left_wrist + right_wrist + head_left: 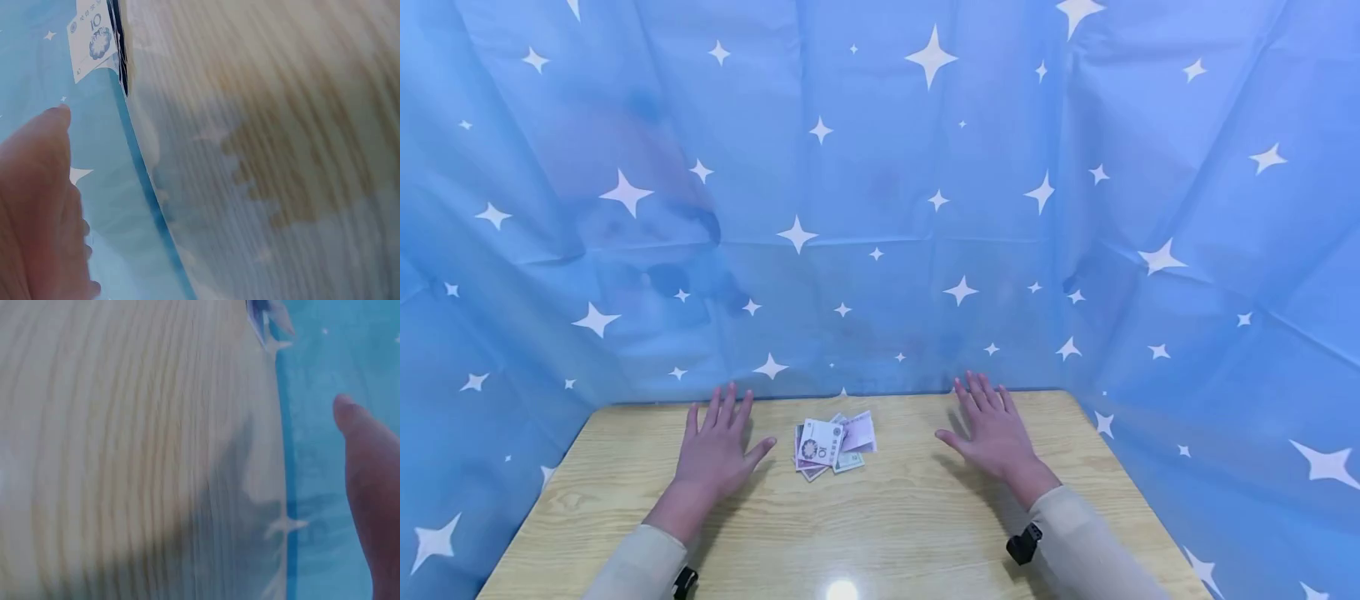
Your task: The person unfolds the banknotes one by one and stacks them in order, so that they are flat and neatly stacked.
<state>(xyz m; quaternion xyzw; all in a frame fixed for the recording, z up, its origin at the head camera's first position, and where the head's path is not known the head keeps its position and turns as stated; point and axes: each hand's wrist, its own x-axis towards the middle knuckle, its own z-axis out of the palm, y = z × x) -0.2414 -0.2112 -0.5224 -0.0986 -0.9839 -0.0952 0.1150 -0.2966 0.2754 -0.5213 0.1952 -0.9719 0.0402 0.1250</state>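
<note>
A small loose pile of banknotes (822, 442) lies on the wooden table, left of its middle. The top note is pale with a 10 on it; purple and greenish notes stick out beneath. My left hand (717, 450), fingers straight and spread, is just left of the pile and apart from it. In the left wrist view its thumb (44, 140) points toward the banknotes (94, 37). To the pile's right, farther off, my right hand (992, 433) is spread palm down and holds nothing. Its thumb (365, 462) shows in the right wrist view. Shadows lie under both hands.
A light wood table (880, 533) with a glossy top carries the notes. Behind and on both sides hangs a blue curtain (880, 183) with white stars, meeting the table's back edge. Dark wrist devices (1024, 543) sit at the sleeves.
</note>
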